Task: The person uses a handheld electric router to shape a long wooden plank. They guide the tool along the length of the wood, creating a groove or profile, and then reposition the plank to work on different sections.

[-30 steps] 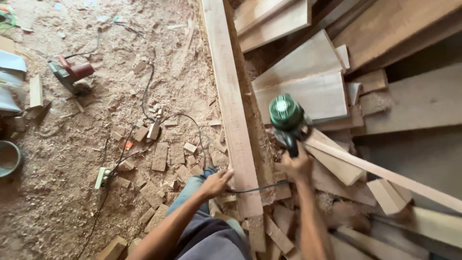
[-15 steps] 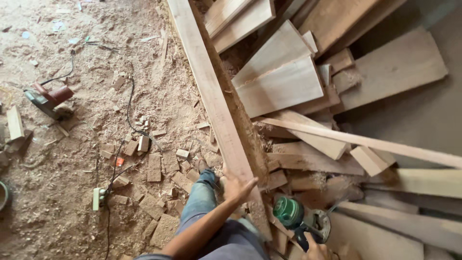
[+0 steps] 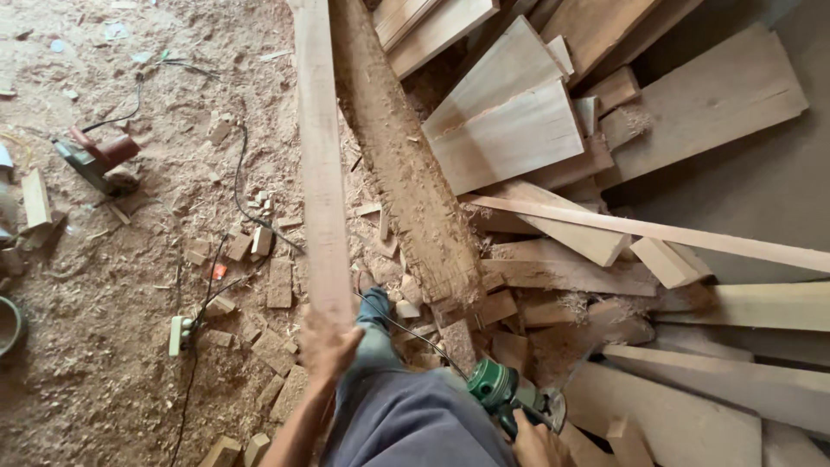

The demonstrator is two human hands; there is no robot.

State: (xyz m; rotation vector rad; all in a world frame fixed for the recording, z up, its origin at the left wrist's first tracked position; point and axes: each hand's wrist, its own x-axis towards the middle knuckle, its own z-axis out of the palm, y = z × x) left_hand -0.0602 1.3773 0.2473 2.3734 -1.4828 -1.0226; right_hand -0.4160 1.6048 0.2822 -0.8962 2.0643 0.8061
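Gripping long plank (image 3: 322, 164) end, left fingers (image 3: 333, 346) beneath

Sawdust covers the floor (image 3: 95, 380) on the left. A red-and-grey power tool (image 3: 97, 160) lies there, its black cable (image 3: 238, 186) snaking across the dust. A white power strip (image 3: 177, 335) sits among small wood offcuts (image 3: 278, 283). A bark-covered slab (image 3: 402, 173) runs up the middle. To the right, flat boards (image 3: 510, 134) lie piled, with a thin strip (image 3: 657, 232) across them. A round container's rim (image 3: 9, 324) shows at the left edge.
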